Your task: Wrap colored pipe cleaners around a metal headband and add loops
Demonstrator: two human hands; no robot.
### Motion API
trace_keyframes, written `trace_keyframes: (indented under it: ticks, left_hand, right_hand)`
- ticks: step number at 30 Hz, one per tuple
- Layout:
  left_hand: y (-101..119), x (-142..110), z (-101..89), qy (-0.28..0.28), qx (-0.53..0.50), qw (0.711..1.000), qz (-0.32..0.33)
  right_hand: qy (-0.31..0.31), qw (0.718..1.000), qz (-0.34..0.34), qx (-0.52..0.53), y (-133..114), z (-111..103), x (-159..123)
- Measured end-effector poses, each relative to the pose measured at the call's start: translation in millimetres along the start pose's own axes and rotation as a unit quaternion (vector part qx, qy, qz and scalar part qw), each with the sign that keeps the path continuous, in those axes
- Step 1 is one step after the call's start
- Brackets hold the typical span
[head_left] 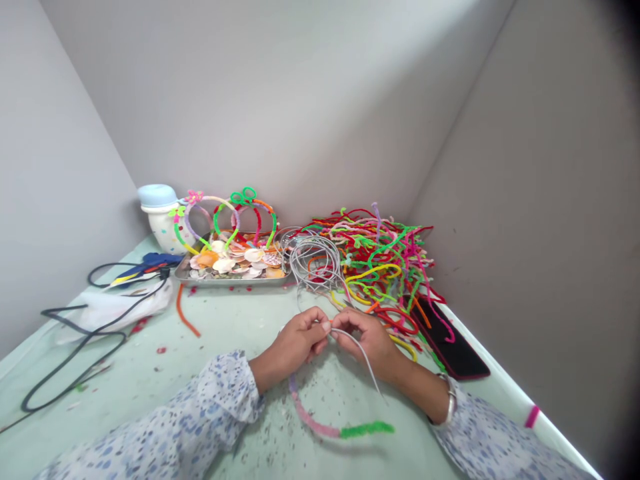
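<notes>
My left hand is closed, pinching a grey wire wrapped in fuzzy pipe cleaner. The wrapped length curves down below the hand in purple, pink and green. Fingertip to fingertip with it, my right hand is closed on the same wire. A bare grey wire end arcs out from between the hands toward the lower right. A bit of orange shows at the fingertips, partly hidden by them. Just beyond the hands lies a coil of grey wire.
A metal tray of shells stands at the back, with finished pipe-cleaner hoops above it. Loose pipe cleaners pile up at right, beside a black phone-like slab. A white jar, a plastic bag and a black cable are left.
</notes>
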State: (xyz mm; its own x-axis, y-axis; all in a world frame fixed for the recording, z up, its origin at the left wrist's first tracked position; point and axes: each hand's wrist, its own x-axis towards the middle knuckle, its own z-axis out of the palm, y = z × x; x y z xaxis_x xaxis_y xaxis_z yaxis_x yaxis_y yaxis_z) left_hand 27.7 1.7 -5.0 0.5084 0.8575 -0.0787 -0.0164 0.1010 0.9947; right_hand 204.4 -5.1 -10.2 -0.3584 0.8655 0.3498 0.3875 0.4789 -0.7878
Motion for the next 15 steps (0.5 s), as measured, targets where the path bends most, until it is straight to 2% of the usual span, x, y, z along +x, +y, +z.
trace_keyframes:
  ticks: [15]
  left_hand:
    - [2.9, -0.8, -1.1, -0.023, 0.007, 1.0, -0.004]
  right_hand:
    - [-0.013, 0.993, -0.079, -0.086, -3.4, -4.7, -1.9]
